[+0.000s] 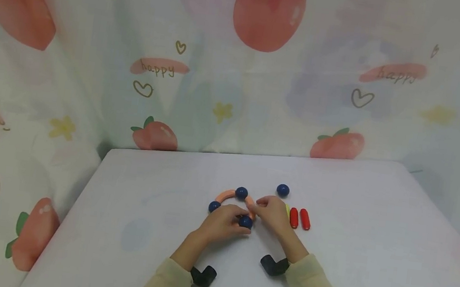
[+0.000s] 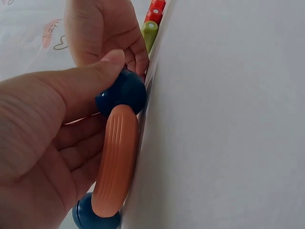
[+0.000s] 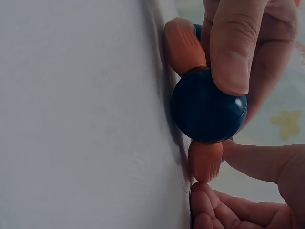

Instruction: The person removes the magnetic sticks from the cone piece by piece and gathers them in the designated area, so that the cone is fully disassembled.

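Place: we see a home-like play corner | Signs: white table [image 1: 373, 237], peach-print "happy" cloth backdrop [image 1: 93, 64], small magnetic toy pieces [image 1: 299, 218].

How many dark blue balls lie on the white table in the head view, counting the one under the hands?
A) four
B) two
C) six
A: four dark blue balls show: one apart at the back, one on top of the orange curved piece, one at its left end, and one pinched by the left hand.
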`<state>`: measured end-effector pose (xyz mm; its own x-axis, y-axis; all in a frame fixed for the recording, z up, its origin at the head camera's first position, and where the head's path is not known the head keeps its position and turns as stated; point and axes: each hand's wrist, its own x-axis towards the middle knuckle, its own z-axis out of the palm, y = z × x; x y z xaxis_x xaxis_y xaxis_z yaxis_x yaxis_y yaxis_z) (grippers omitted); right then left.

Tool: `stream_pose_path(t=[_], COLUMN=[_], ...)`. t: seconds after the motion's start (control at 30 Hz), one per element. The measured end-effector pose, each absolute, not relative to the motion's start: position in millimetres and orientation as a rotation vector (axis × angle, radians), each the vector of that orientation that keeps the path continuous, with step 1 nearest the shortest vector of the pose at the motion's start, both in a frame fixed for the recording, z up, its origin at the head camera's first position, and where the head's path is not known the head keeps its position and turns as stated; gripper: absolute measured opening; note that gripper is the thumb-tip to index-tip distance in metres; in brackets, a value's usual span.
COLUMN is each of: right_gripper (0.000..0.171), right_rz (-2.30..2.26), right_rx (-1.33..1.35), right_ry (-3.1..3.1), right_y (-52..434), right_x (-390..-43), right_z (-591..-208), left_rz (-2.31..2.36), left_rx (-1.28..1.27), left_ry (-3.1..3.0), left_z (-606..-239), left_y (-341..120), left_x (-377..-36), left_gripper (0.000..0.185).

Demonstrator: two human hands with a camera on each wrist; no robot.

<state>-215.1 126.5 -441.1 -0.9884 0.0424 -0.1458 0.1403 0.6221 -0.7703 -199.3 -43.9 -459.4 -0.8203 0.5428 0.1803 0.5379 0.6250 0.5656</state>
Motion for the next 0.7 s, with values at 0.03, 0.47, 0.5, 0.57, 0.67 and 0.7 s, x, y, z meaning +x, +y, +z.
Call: stream_pose_path(t=[0.03,0.47,0.5,0.57,0.67,0.7], right_gripper=[0.039,0.029,0.029,0.028,0.027,0.026], right_rz=[-1.307,-1.24,-1.239,-1.231,-1.225,-1.224], right_rx=[0.154,0.13,0.134,0.131,0.132,0.132], right_ry=[2.72,2.769,2.769,2.773,2.773,2.774], right_y=[126,118,118,118,119,119], right_x=[-215,-214,-214,-215,-214,-214], right_z=[-441,-447,-448,-449,-449,-448], left_rz=[0.969,0.95,0.952,0.956,0.966,0.967], left_rx=[0.933,0.868,0.869,0.889,0.928,0.942], left_ry=[2.834,2.718,2.707,2.685,2.644,2.632], left_z=[-459,-450,-450,-451,-450,-449], left_y=[-43,-57,-57,-58,-58,-59], left_x=[-199,-201,-202,-203,-204,-204], left_gripper=[0.043,0.036,0.036,0.035,0.033,0.033])
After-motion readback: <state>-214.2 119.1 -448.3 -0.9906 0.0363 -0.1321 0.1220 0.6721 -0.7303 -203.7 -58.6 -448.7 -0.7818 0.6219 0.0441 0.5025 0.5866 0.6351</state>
